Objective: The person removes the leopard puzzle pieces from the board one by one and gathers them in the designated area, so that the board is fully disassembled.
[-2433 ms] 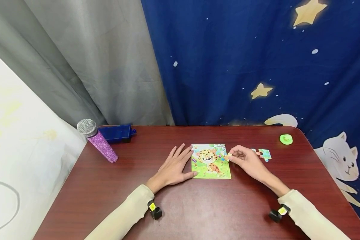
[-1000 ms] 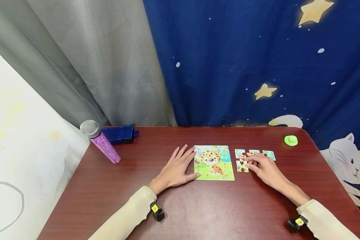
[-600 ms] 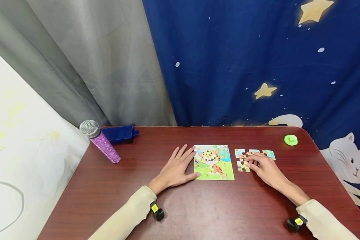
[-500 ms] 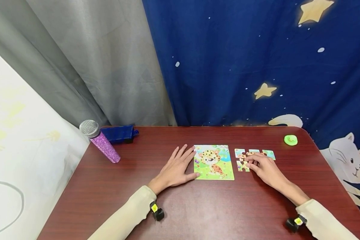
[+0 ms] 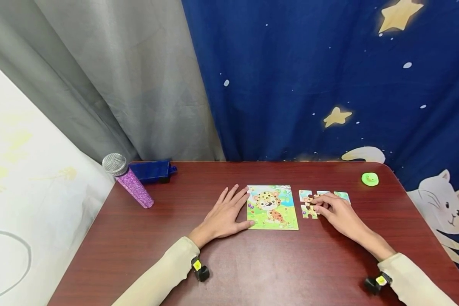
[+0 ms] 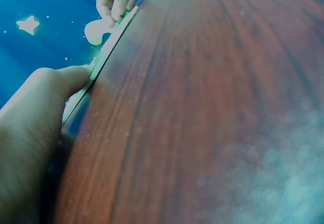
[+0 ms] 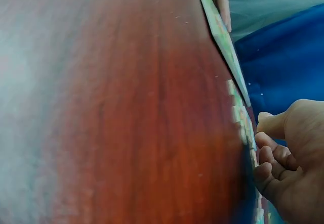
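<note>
In the head view, a square puzzle with a spotted leopard cub [image 5: 269, 206] lies flat on the table. My left hand [image 5: 222, 219] rests flat at its left edge, fingers spread, with the thumb tip on its lower left corner. To the right of the square are several loose jigsaw pieces, among them an upper left piece [image 5: 304, 194] and a lower left piece [image 5: 306, 212]. Over them is my right hand [image 5: 338, 214], thumb and index finger pinching a jigsaw piece that they largely cover. The right wrist view shows this hand [image 7: 304, 158] low beside the row of pieces [image 7: 238, 107].
A purple glitter microphone [image 5: 131, 185] stands at the table's left, with a dark blue box-like object [image 5: 151, 171] behind it. Toward the back right corner sits a small bright green object [image 5: 369, 179]. A grey curtain [image 5: 149, 85] and a blue star curtain [image 5: 283, 85] hang behind the table.
My right hand has moved from the leopard square's right edge, carrying a jigsaw piece, rightward to the loose pieces. Over the last second it has barely shifted. My left hand stays put.
</note>
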Motion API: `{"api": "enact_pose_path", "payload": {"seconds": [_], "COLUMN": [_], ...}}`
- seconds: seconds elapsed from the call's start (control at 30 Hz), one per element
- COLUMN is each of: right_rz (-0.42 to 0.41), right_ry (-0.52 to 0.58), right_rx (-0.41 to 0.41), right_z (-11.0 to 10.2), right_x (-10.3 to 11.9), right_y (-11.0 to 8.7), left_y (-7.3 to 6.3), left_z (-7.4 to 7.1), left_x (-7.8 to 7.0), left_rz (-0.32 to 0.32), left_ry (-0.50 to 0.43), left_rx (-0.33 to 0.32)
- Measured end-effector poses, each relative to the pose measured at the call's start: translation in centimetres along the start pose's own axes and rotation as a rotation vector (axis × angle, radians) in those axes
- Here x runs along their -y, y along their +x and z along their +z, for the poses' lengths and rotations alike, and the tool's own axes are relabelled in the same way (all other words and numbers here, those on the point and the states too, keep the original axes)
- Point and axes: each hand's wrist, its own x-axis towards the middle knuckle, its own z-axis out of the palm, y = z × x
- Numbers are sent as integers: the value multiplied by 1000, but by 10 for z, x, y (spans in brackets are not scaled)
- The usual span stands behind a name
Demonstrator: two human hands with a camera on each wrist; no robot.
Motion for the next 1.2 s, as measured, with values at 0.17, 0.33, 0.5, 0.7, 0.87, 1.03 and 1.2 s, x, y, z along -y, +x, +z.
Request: {"api": "enact_pose_path", "payload": {"seconds": [0.17,0.33,0.5,0.7,0.87,1.03,1.2], "right_rz": [-18,-42,-47,-54,-76,-71,-25], "right_ry": [57,98,118,159,171,175,205], "right_rx": [22,77,118,162,183,206,251], "right_z": [0,5,11,20,26,30,33], "right_x": [5,14,25,39,48,52,56], "right_y": [2,7,13,27,36,42,45], "left_y": [-1,-1,-1,-1,-1,-1,-1], "left_z": [1,2,1,-1,-1,-1,-1], "left_x": [0,0,0,1,2,0,-2], "left_rz": [2,-4,5,0,-2,2,-2], "left_ry": [-3,3,3,10,-4,-18,-13], "left_rx": [-7,-3,-7,-6,-1,-6,-5]}}
